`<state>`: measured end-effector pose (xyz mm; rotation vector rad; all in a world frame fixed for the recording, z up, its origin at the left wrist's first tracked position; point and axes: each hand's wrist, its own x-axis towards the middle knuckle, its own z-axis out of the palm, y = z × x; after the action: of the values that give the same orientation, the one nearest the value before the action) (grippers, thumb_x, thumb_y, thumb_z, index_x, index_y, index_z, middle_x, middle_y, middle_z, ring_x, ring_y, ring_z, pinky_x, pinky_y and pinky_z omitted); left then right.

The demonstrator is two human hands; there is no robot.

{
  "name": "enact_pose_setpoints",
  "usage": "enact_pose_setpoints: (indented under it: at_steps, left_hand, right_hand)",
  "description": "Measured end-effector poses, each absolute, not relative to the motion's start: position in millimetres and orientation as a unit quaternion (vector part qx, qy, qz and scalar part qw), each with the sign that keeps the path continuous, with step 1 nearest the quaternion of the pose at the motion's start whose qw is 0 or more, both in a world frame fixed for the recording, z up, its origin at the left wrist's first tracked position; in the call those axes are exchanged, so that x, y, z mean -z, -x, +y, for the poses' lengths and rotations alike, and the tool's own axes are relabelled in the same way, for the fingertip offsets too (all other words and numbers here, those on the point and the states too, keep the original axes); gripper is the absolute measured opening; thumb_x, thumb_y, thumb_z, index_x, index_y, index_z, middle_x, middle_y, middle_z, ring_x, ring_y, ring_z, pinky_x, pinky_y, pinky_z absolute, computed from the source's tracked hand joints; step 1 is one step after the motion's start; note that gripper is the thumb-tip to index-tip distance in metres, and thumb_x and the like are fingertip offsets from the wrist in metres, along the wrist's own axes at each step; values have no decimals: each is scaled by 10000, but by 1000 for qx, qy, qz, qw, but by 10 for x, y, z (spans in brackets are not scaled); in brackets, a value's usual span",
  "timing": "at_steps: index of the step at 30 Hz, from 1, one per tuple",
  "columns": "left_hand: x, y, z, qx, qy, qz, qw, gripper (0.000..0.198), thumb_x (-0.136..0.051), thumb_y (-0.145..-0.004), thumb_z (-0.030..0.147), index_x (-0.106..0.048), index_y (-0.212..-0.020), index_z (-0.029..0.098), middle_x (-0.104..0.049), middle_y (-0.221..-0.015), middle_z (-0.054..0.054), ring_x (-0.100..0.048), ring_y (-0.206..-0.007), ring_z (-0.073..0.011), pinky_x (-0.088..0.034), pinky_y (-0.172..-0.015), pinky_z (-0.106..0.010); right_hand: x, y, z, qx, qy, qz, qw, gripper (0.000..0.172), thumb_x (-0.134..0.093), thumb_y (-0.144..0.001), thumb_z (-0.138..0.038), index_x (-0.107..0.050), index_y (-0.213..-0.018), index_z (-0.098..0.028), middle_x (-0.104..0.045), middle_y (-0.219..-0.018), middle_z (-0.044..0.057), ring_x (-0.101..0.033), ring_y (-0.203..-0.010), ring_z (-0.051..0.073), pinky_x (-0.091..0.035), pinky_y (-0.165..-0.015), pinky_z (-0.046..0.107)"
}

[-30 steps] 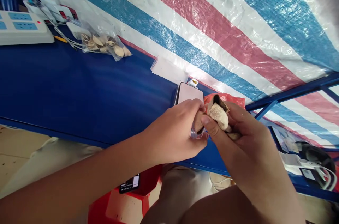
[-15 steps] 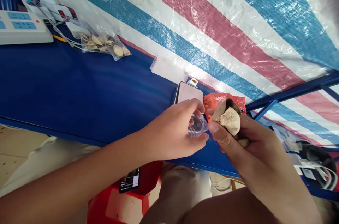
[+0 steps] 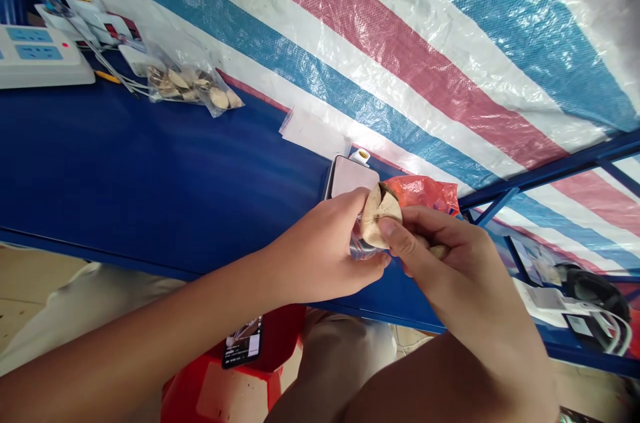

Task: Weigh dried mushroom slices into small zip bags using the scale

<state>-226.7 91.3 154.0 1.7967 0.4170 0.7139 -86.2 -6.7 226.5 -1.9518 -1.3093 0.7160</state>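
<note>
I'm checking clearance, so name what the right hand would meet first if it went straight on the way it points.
Most likely the left hand and the clear plastic it holds: the right hand points toward them, pale piece foremost, though depth there is unclear.

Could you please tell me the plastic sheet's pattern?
The plastic sheet has red, white and blue stripes, seen in the head view.

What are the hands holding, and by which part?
The right hand pinches a pale curved piece by its right side, with another piece in its fingers; the left hand holds clear plastic, exact grip hidden.
</note>
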Motion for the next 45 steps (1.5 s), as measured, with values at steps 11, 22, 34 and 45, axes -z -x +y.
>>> enact_pose_setpoints:
  at_steps: [11,22,34,45]
  left_hand:
    - [-1502,2282,903,-288,-744,177,576,495,-728,-856,311,-480,-1279,249,-703,-1184,-72,-704,-941,-201,-557,-764,-347]
    - [-1532,2303,880,-301,-739,157,582,477,-697,-820,195,-501,-1251,251,-691,-1168,-63,-697,-972,-202,-562,-752,-325]
    - [-1497,2224,771,-326,-718,124,602,471,-688,-815,154,-463,-1220,239,-665,-1194,-78,-666,-1127,-235,-549,-951,-385]
    - [-1420,2255,812,-363,-746,132,542,820,-751,-826,274,-312,-1517,251,-547,-1395,-162,-592,-1278,-300,-546,-1001,-427]
  right_hand:
    - [-2287,900,-53,-245,754,-488,365,323,-782,-878,-550,-798,-907,-229,-523,-574,-26,-392,-484,88,-286,-394,198]
    - [-2300,901,-59,-163,742,-498,418,153,-719,-936,-360,-693,-858,-231,-559,-654,-18,-469,-534,104,-379,-456,221]
    - [-2152,1052,144,-106,701,-500,498,220,-625,-1025,-400,-649,-870,-247,-607,-741,1,-555,-604,122,-450,-519,244]
    - [-2238,933,-118,-299,706,-587,260,220,-643,-998,-430,-727,-900,-253,-409,-544,-50,-317,-452,106,-198,-393,257]
